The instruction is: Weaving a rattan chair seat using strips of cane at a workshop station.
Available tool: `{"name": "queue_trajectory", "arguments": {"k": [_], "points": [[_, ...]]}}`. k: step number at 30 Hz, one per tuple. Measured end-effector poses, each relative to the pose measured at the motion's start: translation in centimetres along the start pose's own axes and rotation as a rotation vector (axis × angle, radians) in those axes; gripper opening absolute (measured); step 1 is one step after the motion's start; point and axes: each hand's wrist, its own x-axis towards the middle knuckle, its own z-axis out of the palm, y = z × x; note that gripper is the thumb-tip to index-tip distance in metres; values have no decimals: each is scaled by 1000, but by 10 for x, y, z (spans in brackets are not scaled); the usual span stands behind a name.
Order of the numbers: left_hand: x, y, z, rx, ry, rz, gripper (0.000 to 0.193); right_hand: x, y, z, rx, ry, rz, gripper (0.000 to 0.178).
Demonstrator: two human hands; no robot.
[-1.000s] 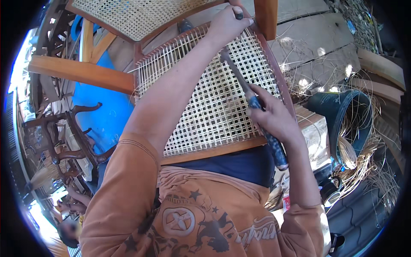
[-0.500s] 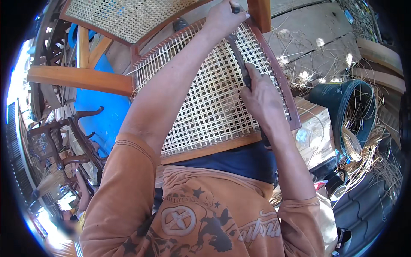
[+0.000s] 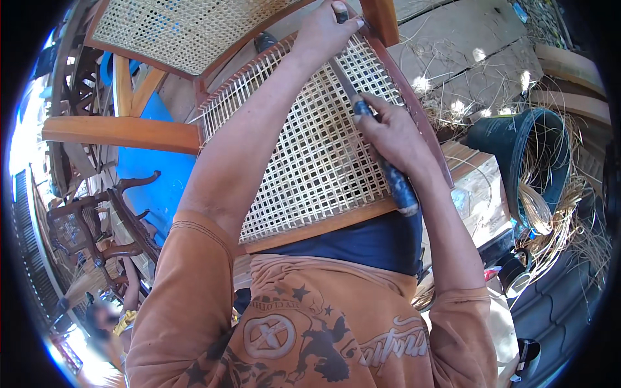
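A rough-and-ready furniture workshop, by all appearances, with chair caning under way: a seat of pale open-weave cane (image 3: 310,161) in a reddish-brown wooden frame carries a long, dark-shafted hand tool with a mottled blue handle (image 3: 396,181) across it. Loose straw-coloured strands (image 3: 534,208) spill from a tilted dark green bucket (image 3: 495,139) and litter weathered grey floor planks (image 3: 456,48). At left stands a dark brown, curved-legged wooden chair frame (image 3: 131,216).
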Motion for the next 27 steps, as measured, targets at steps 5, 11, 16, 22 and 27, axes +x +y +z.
{"name": "queue_trajectory", "arguments": {"k": [5, 11, 16, 22, 27], "points": [[6, -14, -15, -102, -68, -160, 22, -3, -3, 10, -110, -30, 12, 46], [1, -24, -5, -105, -13, -246, 34, -2, 9, 8, -117, 31, -75, 45], [-1, -25, 6, 53, 91, -21, 38, -6, 11, 3, -59, 31, -73, 45], [6, -17, 13, 157, -72, -128, 36, -8, -6, -7, 36, -101, 40, 45], [10, -4, 12, 167, -125, -195, 36, -11, -16, -8, 35, -2, 29, 46]]}}
